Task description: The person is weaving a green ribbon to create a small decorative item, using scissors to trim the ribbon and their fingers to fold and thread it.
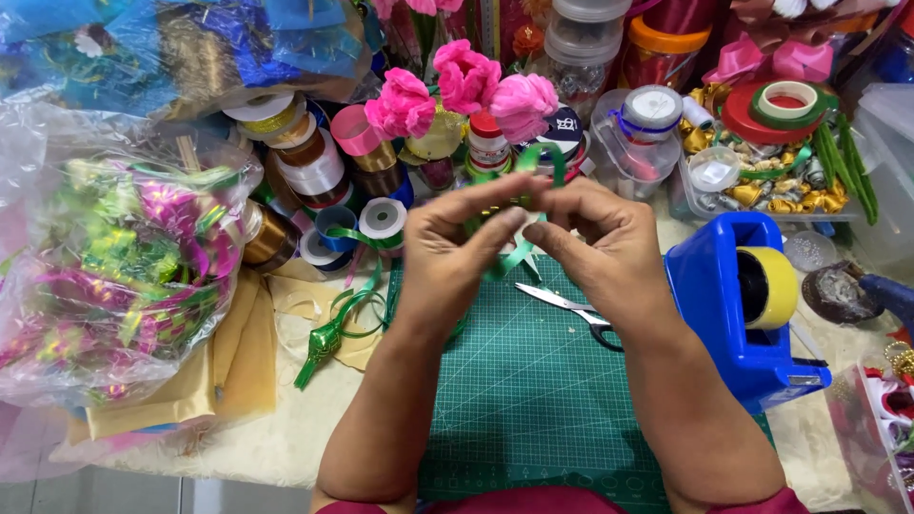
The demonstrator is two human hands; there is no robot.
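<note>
Both hands, left hand [455,249] and right hand [600,249], have fingers clamped on a green ribbon [526,205], apparently mid-fold, scissors [571,312] just below them; the next fold likely needs a steady pinch.

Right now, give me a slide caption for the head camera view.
Both hands, left hand and right hand, fold green ribbon over a green cutting mat, scissors beneath.

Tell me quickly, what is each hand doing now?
Left hand: closed, pinching the green ribbon.
Right hand: closed, pinching the same ribbon.
</note>
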